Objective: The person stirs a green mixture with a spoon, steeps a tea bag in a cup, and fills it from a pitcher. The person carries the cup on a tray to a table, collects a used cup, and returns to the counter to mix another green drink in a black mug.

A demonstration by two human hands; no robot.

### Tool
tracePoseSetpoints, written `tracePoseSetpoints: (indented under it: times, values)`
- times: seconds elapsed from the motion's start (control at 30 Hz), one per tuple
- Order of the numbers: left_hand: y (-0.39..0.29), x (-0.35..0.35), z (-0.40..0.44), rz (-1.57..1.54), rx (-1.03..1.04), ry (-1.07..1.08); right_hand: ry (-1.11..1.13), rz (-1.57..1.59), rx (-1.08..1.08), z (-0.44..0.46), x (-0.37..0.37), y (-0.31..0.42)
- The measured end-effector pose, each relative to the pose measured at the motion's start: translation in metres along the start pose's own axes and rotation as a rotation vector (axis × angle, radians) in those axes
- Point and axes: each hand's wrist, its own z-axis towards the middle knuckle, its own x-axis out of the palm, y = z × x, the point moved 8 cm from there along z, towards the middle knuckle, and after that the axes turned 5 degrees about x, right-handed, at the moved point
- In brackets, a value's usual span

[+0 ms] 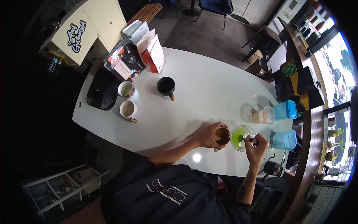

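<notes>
My left hand [212,134] is wrapped around a cup [222,136] with a brown inside, held over the white table. Just right of it stands a clear glass jug [235,146] with bright green liquid [237,133] in it; its rim is close to the cup. My right hand [257,148] is closed at the jug's right side, its fingers pinching what looks like a thin spoon [241,138] that dips into the green liquid. The fingers partly hide the spoon's upper end.
On the white table [209,86] are two white cups [128,109], a black cup [166,86], a dark tray [100,93] and standing bags [154,54]. Right of the jug are a clear plastic cup [264,115], two blue containers [285,109] and a small dark pot [272,168] near the edge.
</notes>
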Motion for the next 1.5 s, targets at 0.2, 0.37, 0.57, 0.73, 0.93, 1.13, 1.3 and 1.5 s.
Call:
tracePoseSetpoints:
  times: [0.2, 0.37, 0.57, 0.73, 0.93, 1.13, 1.3, 1.5]
  values:
    - [0.011, -0.004, -0.009, -0.045, -0.013, -0.030, 0.021, -0.001, -0.038, 0.007, 0.005, 0.021]
    - [0.007, -0.010, -0.005, 0.063, 0.022, -0.029, -0.009, -0.018, -0.054, 0.007, 0.000, 0.023]
    - [0.003, 0.002, 0.006, -0.027, 0.090, 0.000, -0.080, 0.019, -0.003, 0.004, -0.013, 0.016]
    - [0.006, 0.017, 0.018, -0.122, 0.074, 0.044, -0.072, 0.022, -0.031, 0.001, -0.022, 0.013]
    - [0.018, 0.034, 0.024, -0.241, 0.064, 0.086, -0.100, 0.000, 0.006, -0.001, -0.040, 0.004]
    - [0.014, 0.051, 0.031, -0.216, 0.055, 0.175, -0.136, -0.011, 0.002, -0.002, -0.053, -0.004]
    - [0.010, 0.064, 0.036, -0.177, -0.013, 0.216, -0.114, -0.012, -0.018, 0.000, -0.055, -0.004]
    - [0.016, 0.078, 0.038, -0.164, -0.014, 0.190, -0.070, -0.043, -0.051, 0.005, -0.057, -0.005]
